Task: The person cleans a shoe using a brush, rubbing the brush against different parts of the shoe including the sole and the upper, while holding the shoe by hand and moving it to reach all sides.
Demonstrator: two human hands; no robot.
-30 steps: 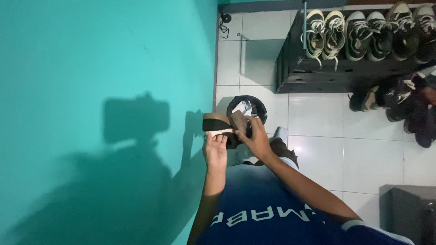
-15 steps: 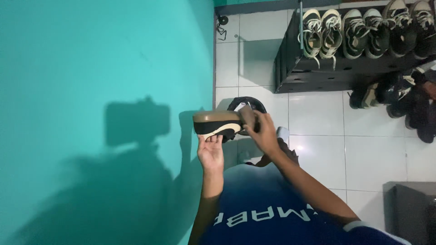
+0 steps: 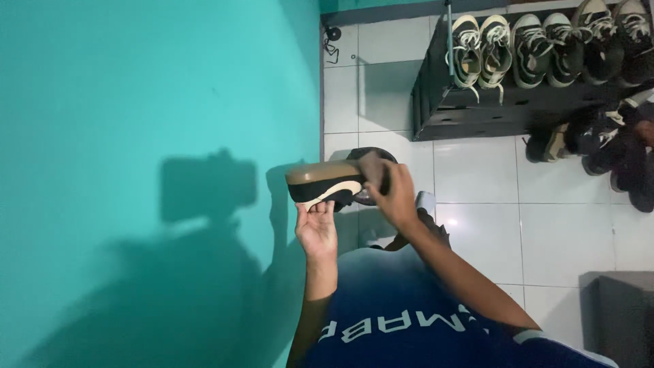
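My left hand point(image 3: 317, 227) supports a black shoe point(image 3: 325, 185) with a cream stripe and a tan sole from beneath, fingers curled on its side. The shoe lies on its side, sole turned towards the teal wall. My right hand point(image 3: 393, 196) presses a brownish cloth point(image 3: 372, 168) against the shoe's heel end. A dark round bucket point(image 3: 371, 154) stands on the floor right behind the shoe, mostly hidden by it and by my right hand.
A teal wall point(image 3: 150, 102) fills the left. A black shoe rack point(image 3: 490, 102) at the top right carries several sneakers point(image 3: 480, 51); more dark shoes point(image 3: 599, 150) lie on the white tiles beside it. A grey box point(image 3: 623, 317) sits at the bottom right.
The shoe has turned from heel-on to lying sideways with its sole showing and has risen slightly. My right hand with the cloth moved up along the heel end.
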